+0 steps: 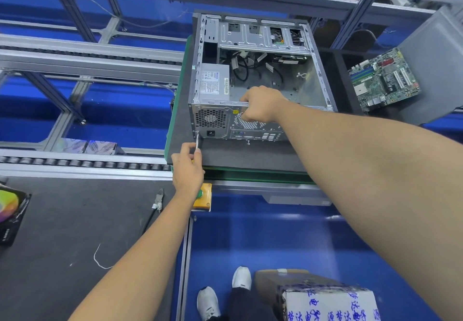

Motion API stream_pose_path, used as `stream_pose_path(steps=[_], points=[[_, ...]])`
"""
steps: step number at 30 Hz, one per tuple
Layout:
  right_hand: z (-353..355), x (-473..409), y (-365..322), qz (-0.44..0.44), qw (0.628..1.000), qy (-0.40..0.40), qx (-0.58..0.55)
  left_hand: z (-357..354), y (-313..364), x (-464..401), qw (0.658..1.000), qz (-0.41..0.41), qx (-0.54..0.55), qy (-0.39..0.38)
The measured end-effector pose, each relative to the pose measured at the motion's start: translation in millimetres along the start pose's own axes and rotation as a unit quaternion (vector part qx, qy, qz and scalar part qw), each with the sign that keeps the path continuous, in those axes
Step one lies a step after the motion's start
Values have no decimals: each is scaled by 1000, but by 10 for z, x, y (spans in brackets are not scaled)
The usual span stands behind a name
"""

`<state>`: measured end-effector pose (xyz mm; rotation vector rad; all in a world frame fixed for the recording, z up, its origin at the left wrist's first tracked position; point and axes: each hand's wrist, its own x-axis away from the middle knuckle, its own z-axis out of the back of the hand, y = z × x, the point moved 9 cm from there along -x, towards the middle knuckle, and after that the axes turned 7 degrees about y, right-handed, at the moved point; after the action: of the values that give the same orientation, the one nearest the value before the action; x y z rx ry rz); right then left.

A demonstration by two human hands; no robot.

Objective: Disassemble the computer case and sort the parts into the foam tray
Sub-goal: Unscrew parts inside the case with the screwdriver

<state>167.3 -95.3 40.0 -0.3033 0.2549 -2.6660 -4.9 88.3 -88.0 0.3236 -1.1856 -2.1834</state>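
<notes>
Computer case (260, 80) is lying open-side up on the dark foam pad, and I am working at its rear panel, the face nearest me. I am gripping a screwdriver (197, 140) in my left hand (187, 167), fingers curled round the handle, and its tip is sitting at the lower near corner of the case, just beside the power supply (215, 82). I am bracing the case with my right hand (260, 107), fingers curled over the top edge of the rear panel above the fan grille. Judging from this, I am taking out one of the screws that hold the power supply; the next move is calling for steady pressure on the driver, then catching the loosened screw. Inside the case, the power supply is sitting in the near left corner, loose black cables are trailing across the middle, and the drive cage is spanning the far end. Beyond the case to the right, a dark foam tray (333, 70) is holding the green motherboard (384, 80).
</notes>
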Motion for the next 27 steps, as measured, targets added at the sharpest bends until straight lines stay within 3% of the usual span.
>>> stream_pose_path(steps=[8,12,15,19,21,23,27], points=[[15,-25,-39,9,1000,10,17,-54,-128,-52,988,64,136,-41],[3,-26,5,0,1000,13,27,-149,-102,-30,962,138,228,-64],[47,25,-63,21,1000,17,6,-241,-118,1,930,193,298,-93],[36,34,-56,14,1000,15,10,-356,-123,67,846,288,423,-148],[41,16,-67,21,999,21,15,-378,-124,83,822,307,450,-166],[38,0,-53,18,999,24,22,-363,-121,71,827,296,445,-173],[19,-2,-56,19,999,25,41,-286,-58,40,886,241,364,-158]])
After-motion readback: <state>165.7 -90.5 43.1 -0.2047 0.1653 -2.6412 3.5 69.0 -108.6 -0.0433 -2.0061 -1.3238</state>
